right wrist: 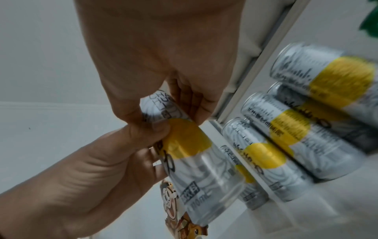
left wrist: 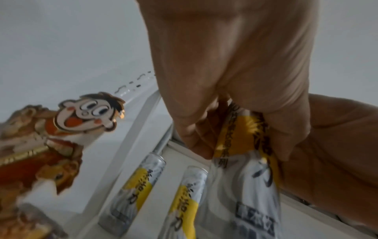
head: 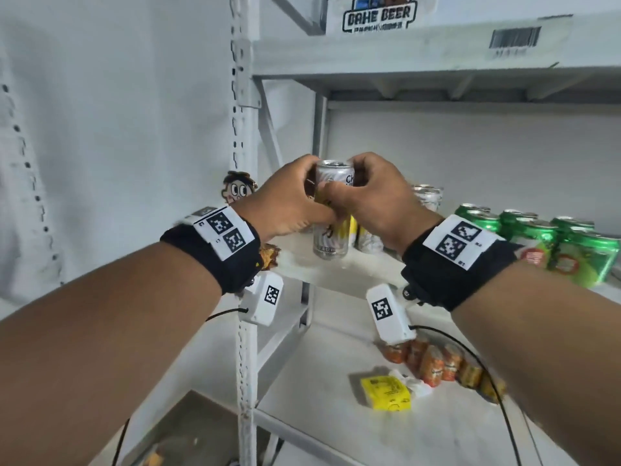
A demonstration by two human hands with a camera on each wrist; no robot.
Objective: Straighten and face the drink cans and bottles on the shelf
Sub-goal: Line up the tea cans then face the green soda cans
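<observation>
Gripping the tall silver-and-yellow slim drink can (head: 332,210) at its upper half with both the left hand (head: 289,203) and the right hand (head: 376,200), fingers curled round it, at the near left of the white metal shelf (head: 336,270). Seemingly turning its label forward, midway through the job. Standing behind and right, more silver-and-yellow cans (right wrist: 263,158) with mixed facings, and far right the green cans (head: 537,240), apparently waiting for straightening.
</observation>
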